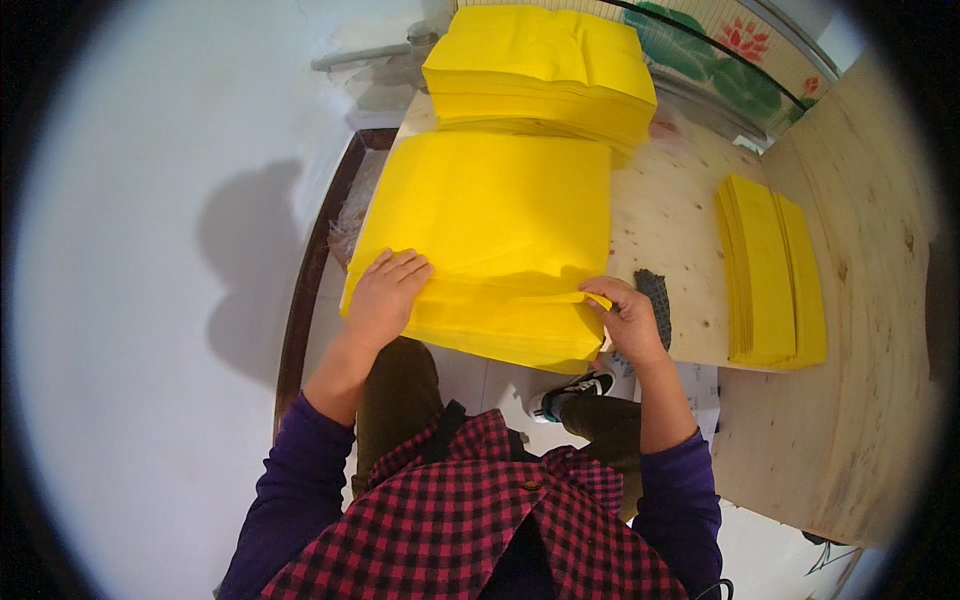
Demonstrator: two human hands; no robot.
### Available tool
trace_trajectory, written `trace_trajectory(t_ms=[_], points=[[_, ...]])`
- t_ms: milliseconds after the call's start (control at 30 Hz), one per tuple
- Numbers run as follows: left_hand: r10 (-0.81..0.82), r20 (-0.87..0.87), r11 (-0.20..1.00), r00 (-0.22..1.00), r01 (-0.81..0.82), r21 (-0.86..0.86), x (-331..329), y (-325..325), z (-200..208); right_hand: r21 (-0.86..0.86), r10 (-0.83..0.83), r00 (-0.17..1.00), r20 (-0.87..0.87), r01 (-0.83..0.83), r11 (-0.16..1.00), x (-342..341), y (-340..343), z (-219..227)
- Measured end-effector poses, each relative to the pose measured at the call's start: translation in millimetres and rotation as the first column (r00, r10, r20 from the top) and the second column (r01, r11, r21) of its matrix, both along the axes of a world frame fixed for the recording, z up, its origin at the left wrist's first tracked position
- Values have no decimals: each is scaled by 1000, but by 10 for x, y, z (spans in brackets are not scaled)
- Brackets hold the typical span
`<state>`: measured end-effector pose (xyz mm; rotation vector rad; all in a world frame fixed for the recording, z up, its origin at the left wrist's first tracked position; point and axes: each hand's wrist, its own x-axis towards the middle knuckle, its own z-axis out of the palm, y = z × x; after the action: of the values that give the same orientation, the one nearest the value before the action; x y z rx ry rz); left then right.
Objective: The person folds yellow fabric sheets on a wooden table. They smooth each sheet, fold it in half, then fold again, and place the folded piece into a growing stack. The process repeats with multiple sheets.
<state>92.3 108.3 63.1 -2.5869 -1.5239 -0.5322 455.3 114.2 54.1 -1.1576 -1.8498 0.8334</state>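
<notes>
A stack of yellow cloth-like sheets (500,205) lies in front of me, its near edge hanging over the table's front. My left hand (388,298) rests on the near left part of the top sheet, fingers stretched out flat. At the near right corner, my right hand (628,315) pinches the edge of the top yellow sheet between thumb and fingers. A raised fold runs along the near edge between both hands. Whether more than one layer is in the pinch cannot be told.
A thick yellow stack (540,85) stands behind the near one. Narrower yellow folded pieces (765,270) lie at the right on the wooden table (668,215), beside an upright wooden board (850,260). A dark grey textured cloth (653,300) is near my right hand. A white wall (150,220) is at left.
</notes>
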Motion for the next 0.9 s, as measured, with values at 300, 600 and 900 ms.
trace_trajectory(t_ms=[300,600,900], points=[[73,-91,997,993,-75,-13,-342,-96,-9,-199,-69,998,-5,66,978,-64,-43,160],[53,-73,998,996,-50,39,-686,-110,-109,-175,-55,998,14,57,983,-57,-44,161],[-40,-47,998,998,42,42,-886,-57,-138,-166,-70,997,14,72,984,-58,-54,120]])
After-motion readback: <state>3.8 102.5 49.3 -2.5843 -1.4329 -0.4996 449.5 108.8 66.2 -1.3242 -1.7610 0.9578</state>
